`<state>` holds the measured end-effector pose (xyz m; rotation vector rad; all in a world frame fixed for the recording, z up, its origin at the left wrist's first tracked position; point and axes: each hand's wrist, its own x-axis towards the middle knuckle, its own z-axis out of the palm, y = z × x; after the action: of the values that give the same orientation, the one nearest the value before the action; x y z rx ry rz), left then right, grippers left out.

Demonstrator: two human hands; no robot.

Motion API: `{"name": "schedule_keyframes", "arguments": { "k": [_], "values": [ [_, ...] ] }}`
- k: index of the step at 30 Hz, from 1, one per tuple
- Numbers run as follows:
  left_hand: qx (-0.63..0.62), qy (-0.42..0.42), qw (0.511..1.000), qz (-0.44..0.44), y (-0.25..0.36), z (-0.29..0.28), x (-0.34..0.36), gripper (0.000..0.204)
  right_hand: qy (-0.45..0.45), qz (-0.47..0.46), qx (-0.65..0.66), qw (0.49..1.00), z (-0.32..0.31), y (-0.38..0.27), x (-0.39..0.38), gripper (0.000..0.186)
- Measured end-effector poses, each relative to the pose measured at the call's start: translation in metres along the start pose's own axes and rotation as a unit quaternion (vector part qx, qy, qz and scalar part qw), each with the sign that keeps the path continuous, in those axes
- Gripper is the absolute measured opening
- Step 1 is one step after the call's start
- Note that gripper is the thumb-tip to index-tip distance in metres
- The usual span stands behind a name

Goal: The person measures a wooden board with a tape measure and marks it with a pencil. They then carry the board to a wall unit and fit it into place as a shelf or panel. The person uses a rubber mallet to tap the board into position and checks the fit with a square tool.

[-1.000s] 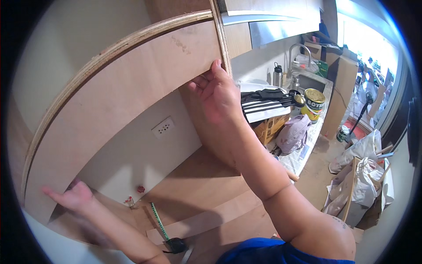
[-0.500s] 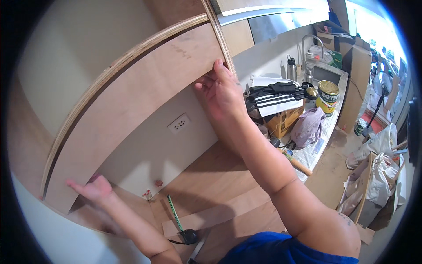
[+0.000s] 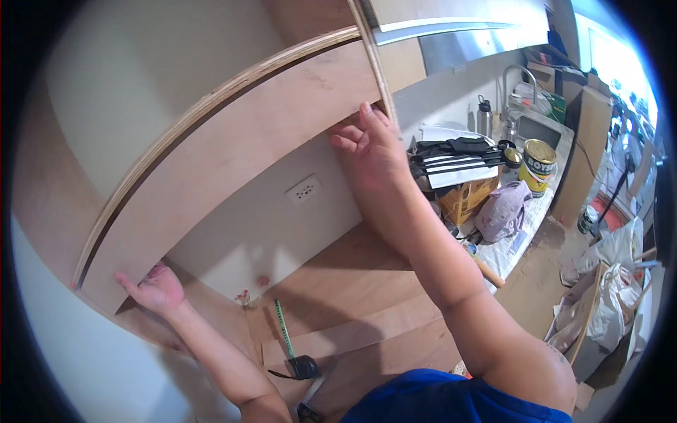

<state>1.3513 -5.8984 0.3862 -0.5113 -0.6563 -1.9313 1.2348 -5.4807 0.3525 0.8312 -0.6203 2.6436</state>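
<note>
A long plywood strip (image 3: 233,144) stands on edge beneath the front of a plywood shelf (image 3: 211,99); a thin dark gap shows between them. Near the strip's lower left end, my left hand (image 3: 159,289) grips its bottom edge, thumb in front and fingertips hidden behind. At the strip's right end, beside an upright plywood panel (image 3: 377,67), my right hand (image 3: 370,144) holds the lower edge with the thumb raised against it and the fingers bent. Below lies a black tape measure (image 3: 305,367) with its green blade (image 3: 283,328) pulled out on the plywood surface.
A wall socket (image 3: 304,189) sits behind the strip. To the right, a counter carries a paint can (image 3: 538,166), a cardboard box (image 3: 469,197), a lavender cloth bag (image 3: 504,210) and a steel bottle (image 3: 484,116). White sacks (image 3: 613,292) stand on the floor at far right.
The view has shifted a little, so the scene sits further right. My left hand's thumb and fingers now sit closer around the strip's edge. My right hand stays at the right end.
</note>
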Motion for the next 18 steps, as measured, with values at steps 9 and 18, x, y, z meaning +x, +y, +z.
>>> {"name": "schedule_keyframes", "arguments": {
  "k": [9, 18],
  "values": [
    [-0.025, 0.046, 0.998, -0.019, 0.029, -0.035, 0.010, 0.063, -0.042, 0.046, -0.033, 0.997, -0.059, -0.002, 0.027, 0.039],
    [-0.046, 0.060, 0.997, -0.011, 0.054, -0.043, 0.026, 0.069, -0.091, 0.142, 0.109, 0.980, -0.060, -0.009, 0.073, 0.026]
  ]
}}
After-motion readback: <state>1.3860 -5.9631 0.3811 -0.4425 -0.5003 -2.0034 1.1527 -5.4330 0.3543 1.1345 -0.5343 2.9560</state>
